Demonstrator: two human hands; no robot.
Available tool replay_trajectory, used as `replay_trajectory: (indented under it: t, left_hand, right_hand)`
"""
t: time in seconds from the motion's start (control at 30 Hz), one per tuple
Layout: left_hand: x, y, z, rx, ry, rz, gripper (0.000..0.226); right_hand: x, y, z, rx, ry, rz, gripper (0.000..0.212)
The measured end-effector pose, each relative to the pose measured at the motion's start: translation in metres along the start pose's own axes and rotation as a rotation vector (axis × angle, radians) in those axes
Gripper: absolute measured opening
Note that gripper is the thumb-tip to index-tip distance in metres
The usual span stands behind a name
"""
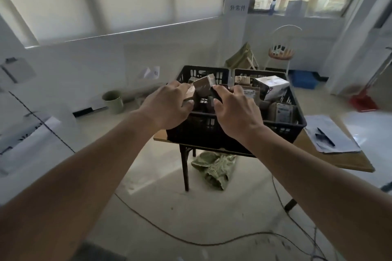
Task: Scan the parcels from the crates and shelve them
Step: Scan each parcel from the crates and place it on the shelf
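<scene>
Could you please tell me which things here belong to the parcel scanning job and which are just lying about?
Part of the job:
left crate
right crate
brown parcel
white box
dark object held by right hand, possibly a scanner

Lying about:
papers and pen
green bag
bin
cable

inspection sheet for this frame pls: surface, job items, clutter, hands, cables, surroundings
Surface: wooden table with dark legs, carrying two black crates side by side.
Job's things: brown and white parcels fill both crates; a brown parcel sits raised between the hands.
Clutter: papers with a black pen on the table's right end.
Grippers: left hand fingers on the brown parcel; right hand curled around a dark object, identity unclear.
Cables: dark cable snaking over the floor below the table.
Surroundings: green sack under the table, green bin by the wall, blue bin, red dustpan.
</scene>
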State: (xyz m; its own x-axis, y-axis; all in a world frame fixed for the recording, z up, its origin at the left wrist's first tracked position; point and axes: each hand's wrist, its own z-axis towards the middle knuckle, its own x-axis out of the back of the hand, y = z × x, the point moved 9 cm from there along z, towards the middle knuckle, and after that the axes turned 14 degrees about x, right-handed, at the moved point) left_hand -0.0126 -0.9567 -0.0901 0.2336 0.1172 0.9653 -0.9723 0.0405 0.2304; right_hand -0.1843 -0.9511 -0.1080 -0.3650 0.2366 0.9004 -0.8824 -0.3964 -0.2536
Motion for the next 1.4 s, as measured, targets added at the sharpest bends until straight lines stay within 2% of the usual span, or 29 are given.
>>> replay_trajectory:
  t: [0.23,0.47,0.67,0.83,1.03,1.13,1.27,1.4]
  left_hand:
    - [-0.062,-0.011,0.138,-0.019,-0.069,0.008,0.055]
    - [-0.123,-0.007,0.267,-0.057,-0.205,0.013,0.059]
    - [-0.172,0.008,0.338,-0.047,-0.281,0.024,0.062]
    - [-0.212,0.011,0.391,0.073,-0.297,0.048,0.061]
    - [-0.262,-0.003,0.435,0.361,-0.371,0.015,0.063]
    - [-0.283,-0.015,0.45,0.509,-0.42,-0.053,0.068]
    - [-0.298,-0.023,0.463,0.568,-0.421,-0.167,0.063]
    - [-0.293,-0.024,0.467,0.624,-0.428,-0.343,0.052]
  right_hand:
    - [-0.074,0.068,0.096,-0.094,-0.078,0.001,0.049]
    - [-0.129,0.133,0.182,-0.221,-0.169,0.021,0.051]
    - [-0.162,0.189,0.23,-0.258,-0.249,0.022,0.052]
    - [-0.196,0.234,0.271,-0.206,-0.293,0.05,0.049]
    - [-0.23,0.268,0.314,-0.107,-0.345,0.131,0.05]
    - [-0.241,0.282,0.331,-0.077,-0.362,0.167,0.049]
    - [-0.243,0.298,0.343,-0.071,-0.386,0.21,0.048]
    - [-0.245,0.302,0.346,-0.108,-0.489,0.297,0.05]
